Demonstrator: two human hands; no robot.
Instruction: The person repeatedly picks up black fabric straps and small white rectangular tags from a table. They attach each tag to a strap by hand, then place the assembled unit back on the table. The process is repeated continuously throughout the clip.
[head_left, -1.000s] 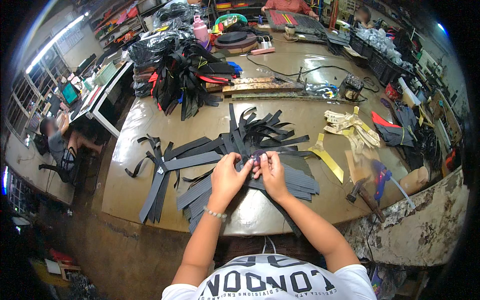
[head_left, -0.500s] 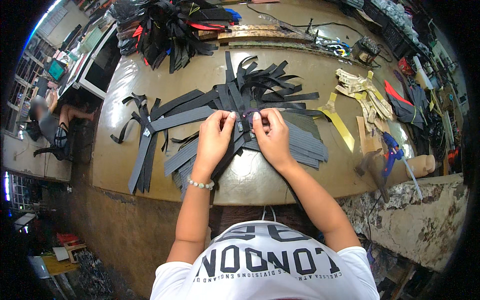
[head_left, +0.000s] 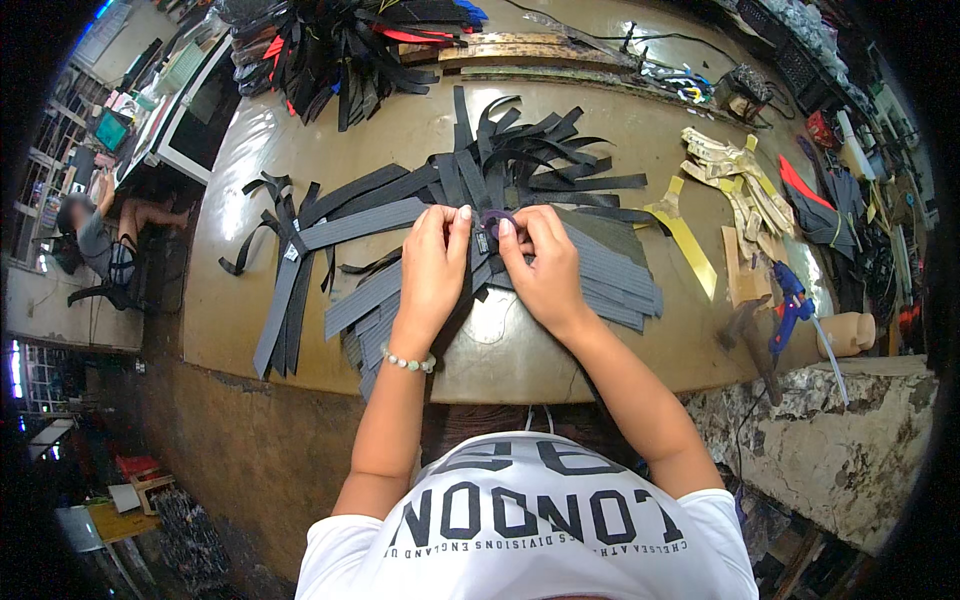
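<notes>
Both my hands meet over a pile of black and dark grey straps (head_left: 600, 270) at the middle of the table. My left hand (head_left: 436, 258), with a beaded bracelet at its wrist, pinches the left edge of a black strap (head_left: 481, 266). A small dark label (head_left: 481, 242) shows on it between my hands. My right hand (head_left: 543, 262) is closed, thumb against fingers, at a small dark purple strip (head_left: 495, 216) beside the label. My fingers partly hide this strip. Left of my hands lies a separate bunch of joined grey and black straps (head_left: 290, 247).
Yellow-backed strap pieces (head_left: 735, 175) lie to the right, near a blue glue gun (head_left: 790, 305) at the table's right edge. At the back are a heap of black straps (head_left: 350, 60) and wooden boards (head_left: 545, 55). Another person (head_left: 95, 225) sits far left.
The view has shifted slightly. My hands stay together at the strap; the fingers have shifted a little around the purple strip, and more of the label beside it now shows.
</notes>
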